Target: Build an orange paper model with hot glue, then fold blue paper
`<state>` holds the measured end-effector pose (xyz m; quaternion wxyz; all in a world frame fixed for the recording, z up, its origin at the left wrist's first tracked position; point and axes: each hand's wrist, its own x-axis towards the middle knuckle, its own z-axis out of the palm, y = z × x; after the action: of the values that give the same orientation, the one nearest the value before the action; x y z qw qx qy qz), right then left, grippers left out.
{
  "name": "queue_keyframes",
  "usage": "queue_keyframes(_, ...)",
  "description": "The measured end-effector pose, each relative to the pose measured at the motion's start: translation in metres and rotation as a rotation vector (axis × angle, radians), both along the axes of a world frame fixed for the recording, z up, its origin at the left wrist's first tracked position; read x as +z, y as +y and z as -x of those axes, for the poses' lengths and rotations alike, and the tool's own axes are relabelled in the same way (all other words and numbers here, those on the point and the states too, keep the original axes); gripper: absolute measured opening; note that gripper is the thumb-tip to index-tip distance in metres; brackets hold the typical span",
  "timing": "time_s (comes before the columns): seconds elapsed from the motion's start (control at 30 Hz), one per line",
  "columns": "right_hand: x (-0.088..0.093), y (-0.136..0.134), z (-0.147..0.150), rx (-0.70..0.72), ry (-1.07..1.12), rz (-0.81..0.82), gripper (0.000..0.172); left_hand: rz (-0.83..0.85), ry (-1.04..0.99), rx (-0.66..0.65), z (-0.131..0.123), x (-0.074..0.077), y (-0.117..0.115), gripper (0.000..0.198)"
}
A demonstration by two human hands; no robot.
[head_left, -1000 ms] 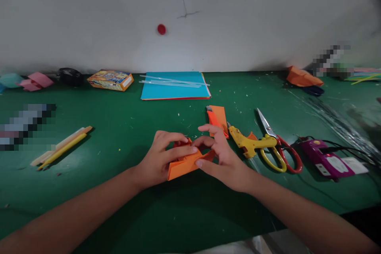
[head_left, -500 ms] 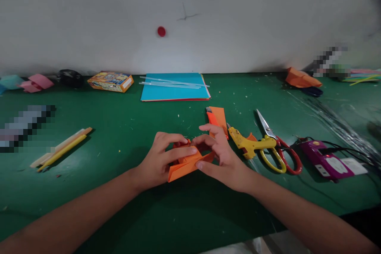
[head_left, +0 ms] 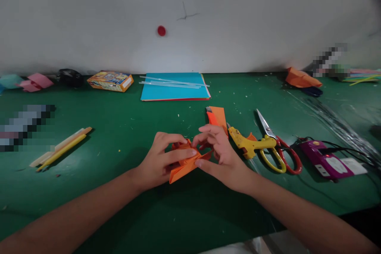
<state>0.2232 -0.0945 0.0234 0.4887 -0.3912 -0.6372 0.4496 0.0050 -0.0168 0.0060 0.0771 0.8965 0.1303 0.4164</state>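
A folded piece of orange paper [head_left: 182, 170] is held between my two hands above the green table [head_left: 125, 210]. My left hand [head_left: 162, 156] is closed round its left side, the index finger lying across the top fold. On the right side, the thumb of my right hand [head_left: 218, 151] presses the paper's near edge, with the other fingers curled behind it. Part of the paper is hidden by my fingers. Just beyond my right hand lie an orange cutter [head_left: 212, 118] and a flat orange paper piece [head_left: 220, 115].
To the right are a yellow glue gun [head_left: 242, 143], scissors [head_left: 269, 137] and a purple power socket [head_left: 329, 160] with cords. Coloured sticks [head_left: 64, 150] lie left. Along the wall stand a small box [head_left: 110, 81], blue paper sheets [head_left: 172, 93] and an orange paper shape [head_left: 302, 78].
My right fingers have curled in closer together behind the paper. The orange paper's right flap has shifted slightly and its near corner tilts a little. My left hand has hardly moved.
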Motion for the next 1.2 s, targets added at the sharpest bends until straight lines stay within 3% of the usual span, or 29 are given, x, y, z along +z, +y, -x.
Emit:
queue_keyframes(0.8, 0.0003, 0.0009, -0.0036, 0.016, -0.062, -0.113, 0.046, -0.068, -0.02, -0.001, -0.0006, 0.002, -0.0015, 0.016)
queue_keyframes(1.0, -0.0028, 0.0002, -0.0062, -0.013, -0.102, -0.049, 0.06, -0.068, -0.012, 0.006, -0.002, 0.0021, -0.0025, 0.02)
queue_keyframes(1.2, -0.0051, 0.0006, -0.0019, -0.065, -0.098, -0.01, 0.058, -0.041, -0.003, 0.028, -0.0012, -0.0001, -0.0025, 0.02)
